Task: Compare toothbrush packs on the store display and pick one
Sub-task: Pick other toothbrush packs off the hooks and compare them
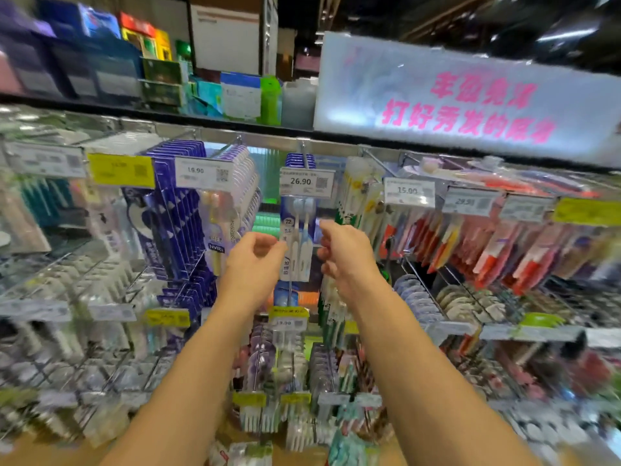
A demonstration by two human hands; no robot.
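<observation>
Both hands reach a hanging toothbrush pack (297, 243)

Left hand (255, 260) pinches its nine-o'clock edge; right hand (342, 253) loosely curled, holding nothing; pack not yet unhooked.

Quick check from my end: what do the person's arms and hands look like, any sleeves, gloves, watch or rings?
Both forearms are bare up to the bottom edge of the picture, with no sleeves in view. The left hand and the right hand wear no gloves. No watch or bracelet shows on either wrist. The picture is motion-blurred, so small rings cannot be ruled out, though none is visible.
</observation>
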